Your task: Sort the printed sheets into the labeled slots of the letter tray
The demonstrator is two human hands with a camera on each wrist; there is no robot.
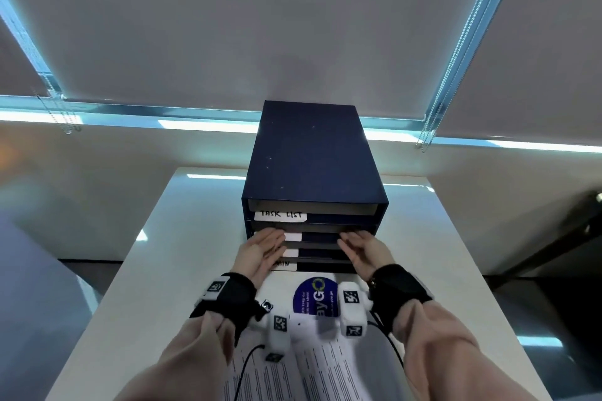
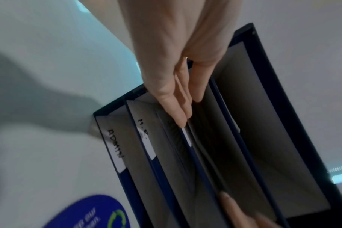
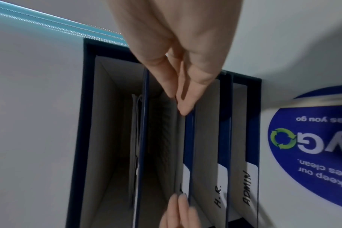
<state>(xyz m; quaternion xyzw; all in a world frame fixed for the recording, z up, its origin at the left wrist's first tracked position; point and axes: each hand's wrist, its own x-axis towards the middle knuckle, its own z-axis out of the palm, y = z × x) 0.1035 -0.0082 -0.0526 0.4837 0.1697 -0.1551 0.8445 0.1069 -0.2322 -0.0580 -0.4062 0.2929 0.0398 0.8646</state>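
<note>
The dark blue letter tray (image 1: 312,156) stands on the white table (image 1: 423,254) with four stacked slots. Labels read TASK LIST (image 1: 280,215), H.R. (image 2: 144,135) and ADMIN (image 2: 115,152); my left hand covers the second label. Both hands are at the second slot from the top. My left hand (image 1: 265,247) touches its left front edge with straight fingers, and my right hand (image 1: 361,249) touches its right front edge the same way. A printed sheet (image 3: 166,126) lies inside that slot. More printed sheets (image 1: 322,365) lie on the table under my forearms.
A round blue sticker (image 1: 314,296) is on the table just in front of the tray. Paper (image 3: 136,131) lies in the top slot. Behind the tray are a window sill and roller blinds with bead chains (image 1: 430,127). The table drops off on both sides.
</note>
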